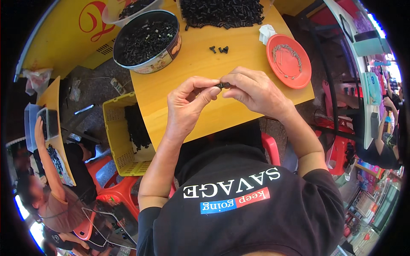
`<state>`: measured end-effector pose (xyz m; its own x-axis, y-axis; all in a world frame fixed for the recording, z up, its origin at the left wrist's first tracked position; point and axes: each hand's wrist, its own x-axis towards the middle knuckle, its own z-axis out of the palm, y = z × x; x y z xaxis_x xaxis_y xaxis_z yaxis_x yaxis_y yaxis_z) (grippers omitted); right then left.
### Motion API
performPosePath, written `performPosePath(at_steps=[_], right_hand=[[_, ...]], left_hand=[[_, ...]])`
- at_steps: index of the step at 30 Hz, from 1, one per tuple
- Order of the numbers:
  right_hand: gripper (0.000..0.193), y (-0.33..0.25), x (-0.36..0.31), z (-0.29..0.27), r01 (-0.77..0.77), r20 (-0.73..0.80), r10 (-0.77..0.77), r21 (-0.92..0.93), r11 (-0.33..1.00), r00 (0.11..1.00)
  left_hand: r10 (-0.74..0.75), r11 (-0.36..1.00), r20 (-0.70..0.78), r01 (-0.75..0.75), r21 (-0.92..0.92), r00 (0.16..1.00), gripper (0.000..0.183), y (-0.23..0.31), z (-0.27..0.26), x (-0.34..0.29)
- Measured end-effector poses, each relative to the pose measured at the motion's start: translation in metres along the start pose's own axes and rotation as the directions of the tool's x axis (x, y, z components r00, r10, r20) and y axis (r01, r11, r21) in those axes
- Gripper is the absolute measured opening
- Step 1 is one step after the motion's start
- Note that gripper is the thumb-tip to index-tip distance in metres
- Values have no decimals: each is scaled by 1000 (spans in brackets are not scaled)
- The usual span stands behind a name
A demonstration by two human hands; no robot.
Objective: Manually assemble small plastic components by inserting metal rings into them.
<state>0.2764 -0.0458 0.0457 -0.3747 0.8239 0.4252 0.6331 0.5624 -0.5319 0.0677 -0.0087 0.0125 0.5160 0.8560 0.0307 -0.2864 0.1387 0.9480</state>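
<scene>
Above the near part of the yellow table [171, 112], both hands meet over a small black plastic piece [221, 85]. My left hand [190, 99] pinches it between thumb and fingertips. From the other side my right hand [252, 90] grips its right end, fingers curled. Much of the piece is hidden by fingertips, so its exact kind does not show. Just beyond the hands lie a few loose black parts [223, 50] of similar look. To the right rests a red plate [304, 79] with thin metal pins and a curved row of small grey pieces.
A round tub [147, 67] of small black parts stands at the table's far left, beside a clear container [112, 18]. A heap of black pieces [222, 13] lies at the far edge. Left below is a yellow crate [117, 141]. Another person [64, 209] sits at left.
</scene>
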Motion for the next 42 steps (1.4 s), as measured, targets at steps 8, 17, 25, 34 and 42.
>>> performPosePath(at_steps=[8,17,25,34,42], right_hand=[[46,-1,-32,22,-397,115,514,781,482,850],[43,-2,-31,29,-346,336,513,935,-79,790],[38,-3,-36,36,-382,376,538,918,-105,755],[27,-8,-39,40,-330,327,543,939,-96,773],[28,-7,-31,53,-240,322,495,945,-224,807]], left_hand=[[224,972,-17,-222,81,974,16,-10,6,12],[229,966,42,-233,113,972,18,-18,12,14],[448,617,209,-469,632,869,25,-7,11,12],[386,818,106,-393,419,916,25,-11,21,0],[313,897,45,-311,313,949,24,-7,21,-4]])
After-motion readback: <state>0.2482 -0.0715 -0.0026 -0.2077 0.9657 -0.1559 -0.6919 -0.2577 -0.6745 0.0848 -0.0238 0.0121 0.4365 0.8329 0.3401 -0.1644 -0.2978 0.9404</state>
